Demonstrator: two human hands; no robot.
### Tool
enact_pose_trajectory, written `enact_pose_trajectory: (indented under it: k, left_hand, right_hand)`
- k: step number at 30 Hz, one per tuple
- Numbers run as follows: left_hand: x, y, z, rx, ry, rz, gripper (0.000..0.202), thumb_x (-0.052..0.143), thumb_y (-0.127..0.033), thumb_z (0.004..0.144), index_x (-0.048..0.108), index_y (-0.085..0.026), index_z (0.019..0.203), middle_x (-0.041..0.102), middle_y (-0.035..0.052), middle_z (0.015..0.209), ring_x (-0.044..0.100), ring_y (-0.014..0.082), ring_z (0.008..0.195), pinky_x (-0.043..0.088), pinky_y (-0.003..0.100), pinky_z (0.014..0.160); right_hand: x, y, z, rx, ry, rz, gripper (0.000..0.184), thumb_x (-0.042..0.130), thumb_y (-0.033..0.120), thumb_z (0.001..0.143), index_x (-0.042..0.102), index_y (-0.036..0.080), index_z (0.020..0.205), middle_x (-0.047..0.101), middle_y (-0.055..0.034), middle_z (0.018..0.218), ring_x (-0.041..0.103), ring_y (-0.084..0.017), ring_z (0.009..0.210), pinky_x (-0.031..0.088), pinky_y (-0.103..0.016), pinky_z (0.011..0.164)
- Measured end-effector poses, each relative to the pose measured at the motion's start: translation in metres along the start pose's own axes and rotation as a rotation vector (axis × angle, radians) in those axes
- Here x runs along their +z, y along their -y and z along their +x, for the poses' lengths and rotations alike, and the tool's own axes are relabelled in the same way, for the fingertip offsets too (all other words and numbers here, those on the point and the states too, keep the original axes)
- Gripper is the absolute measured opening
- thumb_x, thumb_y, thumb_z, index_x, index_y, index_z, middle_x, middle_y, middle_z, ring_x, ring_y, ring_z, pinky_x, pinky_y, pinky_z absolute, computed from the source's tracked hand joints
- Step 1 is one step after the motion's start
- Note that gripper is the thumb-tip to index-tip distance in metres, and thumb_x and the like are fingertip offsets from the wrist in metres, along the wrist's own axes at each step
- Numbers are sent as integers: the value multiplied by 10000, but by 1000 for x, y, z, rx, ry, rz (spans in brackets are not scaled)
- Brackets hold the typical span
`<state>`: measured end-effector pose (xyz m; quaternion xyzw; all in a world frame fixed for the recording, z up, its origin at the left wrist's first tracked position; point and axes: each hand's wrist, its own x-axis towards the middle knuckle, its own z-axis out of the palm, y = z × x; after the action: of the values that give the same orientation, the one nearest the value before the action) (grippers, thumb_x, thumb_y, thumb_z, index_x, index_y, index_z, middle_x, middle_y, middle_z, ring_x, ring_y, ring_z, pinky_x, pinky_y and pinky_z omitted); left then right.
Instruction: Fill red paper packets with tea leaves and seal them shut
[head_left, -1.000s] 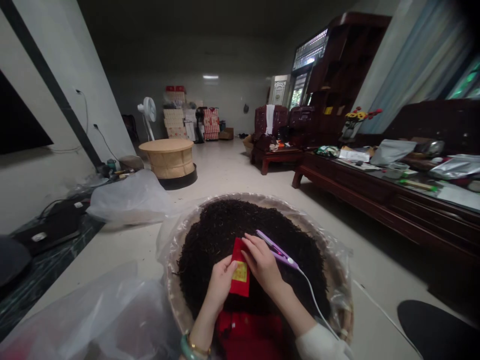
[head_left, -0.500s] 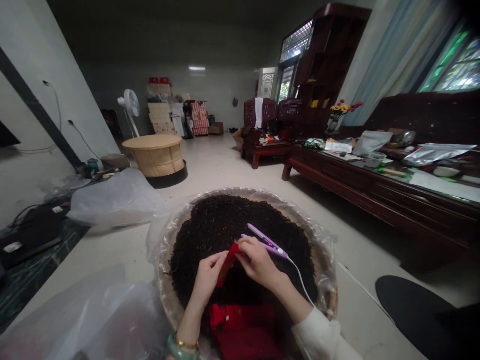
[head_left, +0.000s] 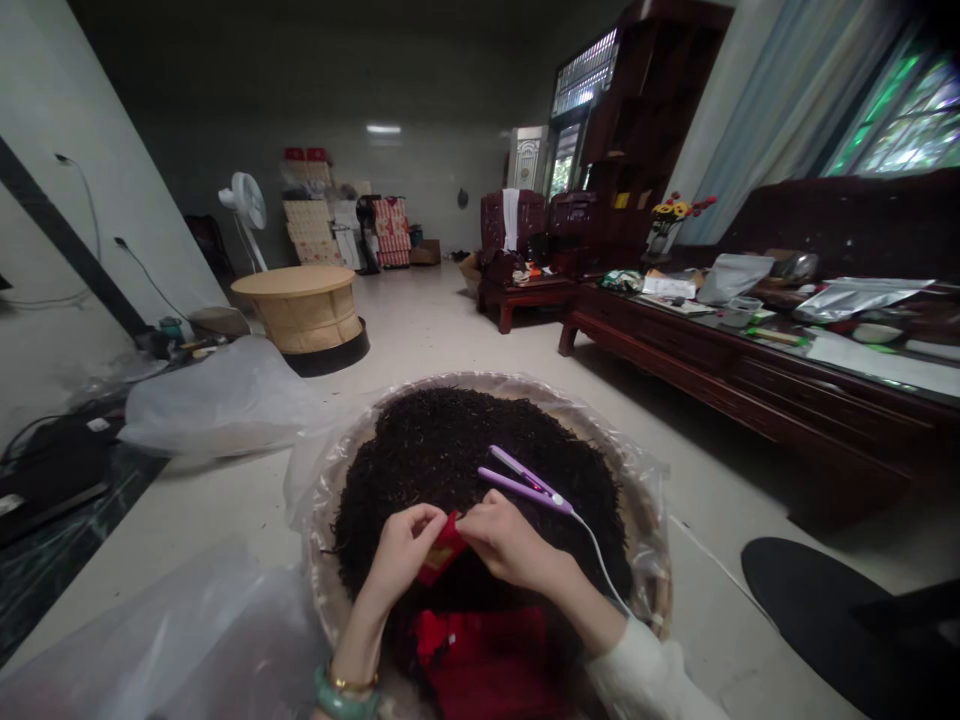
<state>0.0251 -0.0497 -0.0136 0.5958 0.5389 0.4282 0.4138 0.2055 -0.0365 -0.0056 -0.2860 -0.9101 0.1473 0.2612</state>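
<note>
Between my hands is a small red packet [head_left: 442, 562], held over a heap of dark, dry tea-like leaves [head_left: 442, 440]. My left hand [head_left: 401, 560] pinches its upper left edge, and my right hand [head_left: 504, 540] pinches the upper right corner with fingers closed. A purple mini hair straightener [head_left: 529, 490] lies on the leaves just beyond my right hand, its jaws apart and its white cord running right. More red packets [head_left: 487, 660] lie closest to me, partly in shadow. The leaves fill a round, plastic-lined basket [head_left: 324, 570].
Clear plastic bags [head_left: 217, 400] lie on the floor at left. Beyond stands a drum-shaped woven table [head_left: 300, 300] near a white fan [head_left: 247, 200]. A dark wooden table [head_left: 712, 370] with bags and bowls is at right, and a black round base [head_left: 817, 620] is near the basket.
Both hands have lowered slightly with the red packet, and my right fingers have moved left and down along its top, away from the straightener. The camera view has shifted a little.
</note>
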Motion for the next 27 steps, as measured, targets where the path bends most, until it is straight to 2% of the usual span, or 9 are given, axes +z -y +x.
enact_pose_trajectory:
  k: [3,5,8,10,11,13,16,20,27]
  left_hand:
    - [3,-6,-4,105,-44,80,252,545,-366,796,669,-171,695,678,21,664,610,162,627,449,227,596]
    - [4,-10,-5,167,-48,142,234,524,-341,825,679,-191,735,701,20,708,634,164,658,461,226,625]
    - [6,-9,-3,222,-42,231,208,517,-316,843,693,-220,788,733,28,780,671,180,710,491,244,671]
    - [6,-3,-1,303,-118,312,215,493,-297,859,694,-221,854,742,50,878,686,208,832,513,291,763]
    - [7,1,0,379,-169,372,227,476,-281,867,686,-213,922,734,67,966,668,225,945,504,335,849]
    - [8,9,0,561,-210,522,299,485,-253,860,617,-192,1123,665,99,1173,553,256,1177,404,446,1018]
    - [10,19,-1,745,-168,741,540,551,-202,810,433,-165,1336,530,142,1349,389,290,1323,287,545,1086]
    - [8,29,1,753,-146,841,568,522,-88,782,427,-176,1335,555,133,1318,420,284,1296,270,565,1086]
    - [2,37,0,658,-92,740,557,538,-75,725,499,-194,1268,603,123,1232,516,292,1167,362,568,1019]
  right_hand:
    - [0,7,3,67,68,86,118,529,142,812,591,177,717,640,-9,694,533,-127,643,354,-266,686]
    - [1,10,4,146,123,161,123,569,211,810,592,177,695,626,6,662,513,-121,604,379,-250,667]
    - [5,8,5,310,159,266,266,473,284,883,585,171,670,595,4,625,489,-113,557,396,-228,596]
    - [6,3,6,372,135,374,330,389,328,924,611,163,744,630,-22,705,535,-133,625,435,-245,632]
    - [5,0,7,370,112,449,361,357,363,937,626,160,805,652,-38,775,564,-150,697,459,-268,694]
    - [5,-6,10,358,50,624,440,315,458,943,639,160,927,672,-57,907,587,-178,849,462,-326,844]
    - [6,-12,16,406,24,806,571,297,593,908,652,151,968,677,-60,948,587,-193,922,422,-379,952]
    - [14,-12,21,456,76,791,615,294,637,887,663,146,882,672,-58,924,581,-195,903,439,-374,921]
    - [17,-9,23,418,157,684,600,242,600,915,646,163,991,656,-76,1028,572,-206,1004,408,-393,973]
